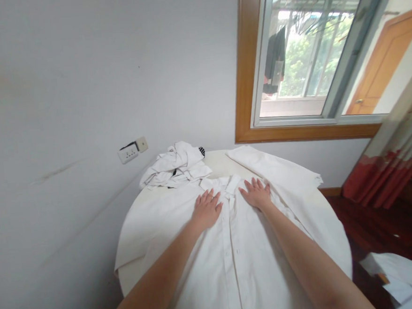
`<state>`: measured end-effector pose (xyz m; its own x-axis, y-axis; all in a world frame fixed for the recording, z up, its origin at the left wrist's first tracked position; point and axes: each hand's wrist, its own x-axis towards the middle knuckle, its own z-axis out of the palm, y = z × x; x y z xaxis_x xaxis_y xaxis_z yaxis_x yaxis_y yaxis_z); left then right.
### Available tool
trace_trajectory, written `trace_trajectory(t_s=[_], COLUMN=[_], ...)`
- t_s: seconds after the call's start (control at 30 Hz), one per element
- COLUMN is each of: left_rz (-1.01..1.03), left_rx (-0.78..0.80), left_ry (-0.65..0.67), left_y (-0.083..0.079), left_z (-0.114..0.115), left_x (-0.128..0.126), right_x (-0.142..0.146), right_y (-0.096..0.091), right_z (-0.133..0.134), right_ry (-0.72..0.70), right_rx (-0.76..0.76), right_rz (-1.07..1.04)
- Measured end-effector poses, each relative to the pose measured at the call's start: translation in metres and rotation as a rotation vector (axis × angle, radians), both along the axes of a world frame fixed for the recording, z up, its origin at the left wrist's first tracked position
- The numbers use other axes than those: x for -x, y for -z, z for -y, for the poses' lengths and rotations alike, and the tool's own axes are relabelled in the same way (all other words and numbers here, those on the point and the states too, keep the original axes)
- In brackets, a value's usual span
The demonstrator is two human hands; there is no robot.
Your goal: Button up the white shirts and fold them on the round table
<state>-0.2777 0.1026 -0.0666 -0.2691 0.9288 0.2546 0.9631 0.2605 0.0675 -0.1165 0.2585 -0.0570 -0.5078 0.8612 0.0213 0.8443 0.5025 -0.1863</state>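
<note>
A white button-up shirt (234, 256) lies spread face up on a round white table (130, 282), its collar at the far side. My left hand (207, 208) rests flat on the shirt's chest left of the button line, fingers stretched out. Just right of the collar, my right hand (255, 193) presses flat on the cloth with fingers apart. Neither hand holds anything.
A crumpled heap of white clothes (175, 168) sits at the table's far left. A folded white cloth (273, 166) lies at the far right. The wall with a socket (132, 150) stands close on the left; a window (305, 53) is behind. More white cloth (397, 273) lies lower right.
</note>
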Motion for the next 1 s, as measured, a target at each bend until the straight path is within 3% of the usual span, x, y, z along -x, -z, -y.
trace_trajectory(t_s=[0.1,0.27,0.47,0.53,0.63,0.73,1.0], left_rz=[0.059,0.056,0.044,0.050,0.067,0.091,0.136], left_rx=[0.048,-0.136,-0.215,-0.230,-0.233,-0.215,-0.202], left_ry=[-0.046,-0.112,-0.079,-0.074,-0.065,-0.069,-0.084], left_y=[-0.005,-0.011,-0.005,-0.003,-0.002,-0.004,-0.007], left_z=[-0.007,-0.012,-0.010,-0.010,-0.009,-0.008,-0.008], left_x=[-0.002,-0.009,-0.005,-0.003,-0.002,-0.002,-0.003], right_x=[-0.005,-0.013,0.016,0.032,0.047,0.049,0.042], right_y=[0.002,-0.005,-0.025,-0.025,-0.020,-0.016,-0.021], right_z=[-0.001,0.003,0.017,0.024,0.034,0.038,0.026], right_ry=[-0.020,-0.030,-0.283,-0.321,-0.252,-0.210,-0.326], right_rx=[-0.075,-0.206,-0.158,-0.070,0.025,-0.014,-0.044], right_rz=[-0.045,-0.218,-0.417,-0.383,-0.239,-0.166,-0.140])
